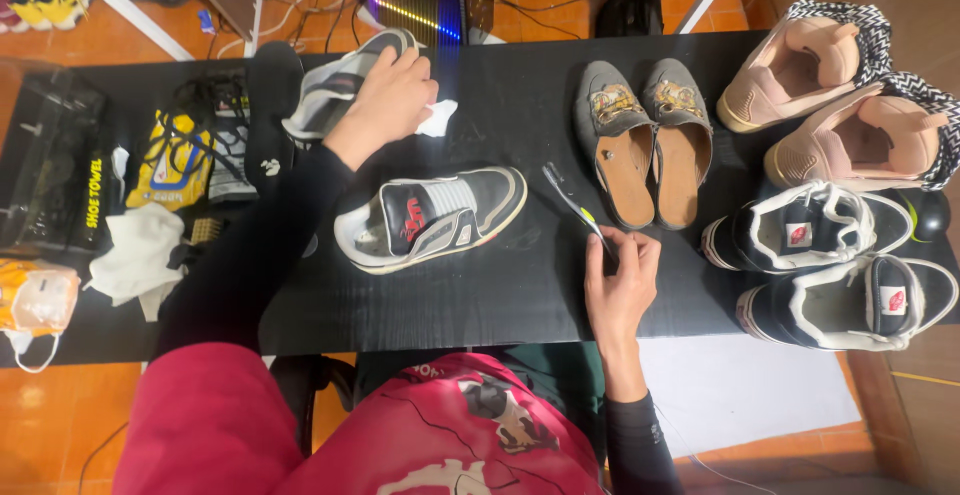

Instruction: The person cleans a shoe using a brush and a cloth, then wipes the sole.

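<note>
Looking down on the black bench (520, 295), my left hand (388, 100) presses a white cloth (437, 117) by the far sneaker (335, 85), fingers closed on it, while my right hand (620, 280) pinches a slim brush (575, 207); I would steady the shoe and wipe gently.

Matt black table (520, 295); smooth leather sneaker (430, 217); plastic brush (575, 210).

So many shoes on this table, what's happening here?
A person sits at a black table. Their left hand rests on a grey sneaker over a white wipe. Their right hand holds a small brush. Its matching sneaker lies between the hands; three other pairs wait at the right.
</note>
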